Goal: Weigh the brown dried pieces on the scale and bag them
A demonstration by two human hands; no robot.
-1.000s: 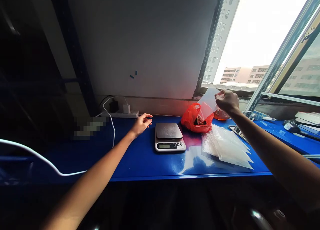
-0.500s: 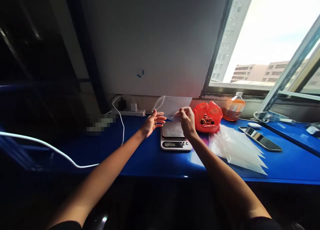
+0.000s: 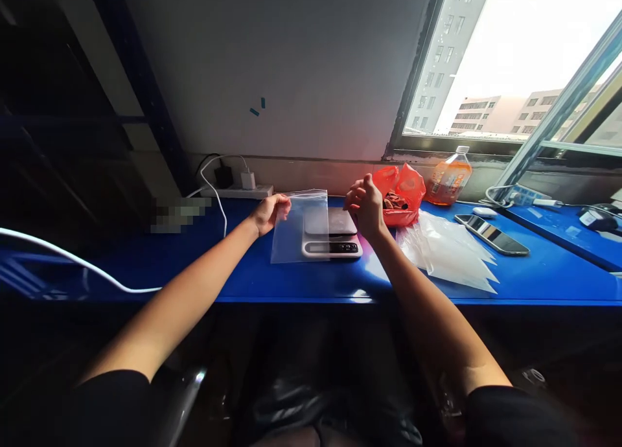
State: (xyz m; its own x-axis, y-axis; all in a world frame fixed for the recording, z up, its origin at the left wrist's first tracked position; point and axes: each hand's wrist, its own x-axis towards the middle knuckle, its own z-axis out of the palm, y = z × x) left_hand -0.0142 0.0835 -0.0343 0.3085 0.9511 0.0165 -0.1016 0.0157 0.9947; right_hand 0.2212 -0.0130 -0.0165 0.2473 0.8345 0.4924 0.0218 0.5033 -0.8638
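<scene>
My left hand (image 3: 272, 214) pinches the top edge of a clear zip bag (image 3: 296, 240), which hangs flat in front of the left part of the kitchen scale (image 3: 335, 246). Through the film, part of the scale's display shows. My right hand (image 3: 365, 206) is raised beside the scale's right edge, its fingers loosely bent and apart, with nothing visible in them. Just beyond it stands an open red plastic bag (image 3: 407, 191) holding several brown pieces (image 3: 394, 201). Part of that bag is hidden by my right hand.
More clear bags (image 3: 451, 256) lie fanned out on the blue table (image 3: 253, 282), beside a phone (image 3: 493, 234) and a small white case (image 3: 484, 212). A bottle of orange drink (image 3: 449, 180) stands near the window. A power strip (image 3: 262, 192) and white cable (image 3: 87, 272) are at the left.
The zip bag has come down from above the scale to its left front, now held by my left hand alone. My right hand has let go of it. The view has tilted downward.
</scene>
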